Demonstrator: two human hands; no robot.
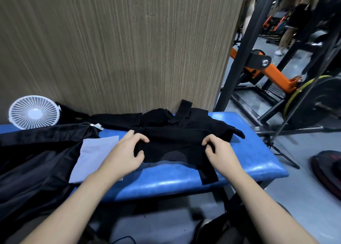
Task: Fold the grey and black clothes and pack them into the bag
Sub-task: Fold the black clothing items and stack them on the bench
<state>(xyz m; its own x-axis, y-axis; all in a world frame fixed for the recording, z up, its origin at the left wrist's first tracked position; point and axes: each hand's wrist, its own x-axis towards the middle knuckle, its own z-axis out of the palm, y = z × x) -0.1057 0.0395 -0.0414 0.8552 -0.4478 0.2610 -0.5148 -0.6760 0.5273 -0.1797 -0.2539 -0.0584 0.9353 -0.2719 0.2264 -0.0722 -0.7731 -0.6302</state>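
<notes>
While both hands curl round it, the black garment (pixel 173 142) lies mid-frame on the blue bench (pixel 184 177): left hand (pixel 125 151) grips its left end, right hand (pixel 219 151) pinches its right. At left, a grey cloth (pixel 92 157) shows partly under a dark bag (pixel 33 160), cut off by the edge. A white fan (pixel 34 112) stands upper left.

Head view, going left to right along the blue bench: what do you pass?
White fan → grey cloth → left hand → black garment → right hand → bare end of the blue bench.
</notes>
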